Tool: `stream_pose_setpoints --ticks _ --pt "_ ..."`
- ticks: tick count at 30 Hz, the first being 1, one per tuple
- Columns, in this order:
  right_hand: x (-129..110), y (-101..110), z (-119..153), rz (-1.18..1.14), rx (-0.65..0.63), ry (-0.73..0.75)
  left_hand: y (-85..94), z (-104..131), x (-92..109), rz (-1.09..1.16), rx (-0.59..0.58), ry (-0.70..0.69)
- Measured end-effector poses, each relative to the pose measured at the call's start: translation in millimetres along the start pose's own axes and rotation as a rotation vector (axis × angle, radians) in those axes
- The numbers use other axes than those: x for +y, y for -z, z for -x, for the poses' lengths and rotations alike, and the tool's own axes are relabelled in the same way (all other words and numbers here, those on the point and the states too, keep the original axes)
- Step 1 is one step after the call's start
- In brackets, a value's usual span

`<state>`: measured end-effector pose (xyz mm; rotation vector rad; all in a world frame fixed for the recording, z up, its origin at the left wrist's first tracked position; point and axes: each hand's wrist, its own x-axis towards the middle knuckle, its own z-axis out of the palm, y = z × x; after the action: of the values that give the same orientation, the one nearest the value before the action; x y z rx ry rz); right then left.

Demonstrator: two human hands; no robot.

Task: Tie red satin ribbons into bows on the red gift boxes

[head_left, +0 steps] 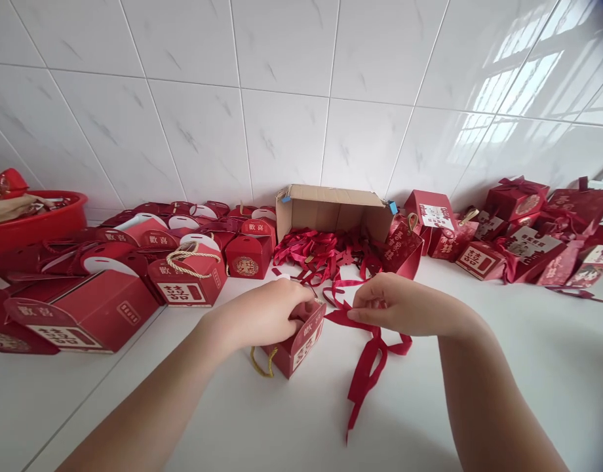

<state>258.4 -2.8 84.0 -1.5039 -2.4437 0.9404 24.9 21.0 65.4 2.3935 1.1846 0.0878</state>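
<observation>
my left hand (276,311) reaches in from seven o'clock, its bent fingers grasping the small red box (299,347) at six o'clock. my right hand (390,305) comes from four o'clock, wrist bent inward, and pinches the red ribbon (365,367), whose ends hang toward me.

Glossy white wall tiles (286,49) with grey veining rise behind the white tabletop (223,413), reflecting a barred window (532,82) at upper right; at far left, a round red plastic basin (60,217) holds small red items and something beige (9,208)
</observation>
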Motion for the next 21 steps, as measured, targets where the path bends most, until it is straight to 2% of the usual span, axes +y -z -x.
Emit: stream_pose_setpoints --ticks 10,21 --pt "-6.2 -8.5 -8.3 -0.052 0.049 0.048 8.6 3.1 6.1 0.051 -0.083 0.006" --pt "-10.2 -11.9 -5.8 -0.115 0.070 0.025 6.6 3.3 9.3 0.035 -0.090 0.038"
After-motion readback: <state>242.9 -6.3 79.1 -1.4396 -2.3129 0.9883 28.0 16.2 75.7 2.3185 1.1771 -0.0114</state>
